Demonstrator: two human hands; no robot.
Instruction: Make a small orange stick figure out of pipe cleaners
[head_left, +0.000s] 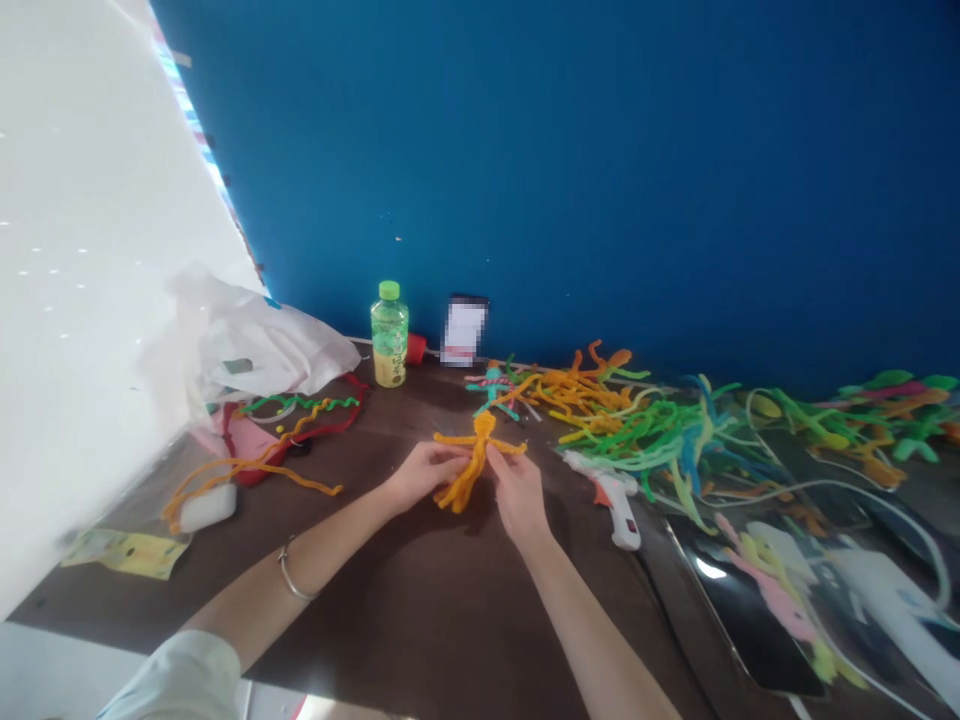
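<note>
An orange pipe-cleaner figure (480, 455) is held upright just above the dark table, its thin arms stretched sideways and its lower strands hanging in a bunch. My left hand (424, 474) grips it from the left, fingers closed at its side. On the other side my right hand (519, 492) pinches it near the body, thumb toward the figure. Behind it, by the wall, lies a small teal and pink pipe-cleaner figure (493, 385). A white glue gun (616, 497) rests on the table right of my right hand.
Loose orange and green pipe cleaners (645, 430) pile up at the right. A tablet (739, 600) and cables lie at the front right. A drink bottle (389, 340) and a propped phone (464, 331) stand by the blue wall. A white plastic bag (277, 340) sits at left.
</note>
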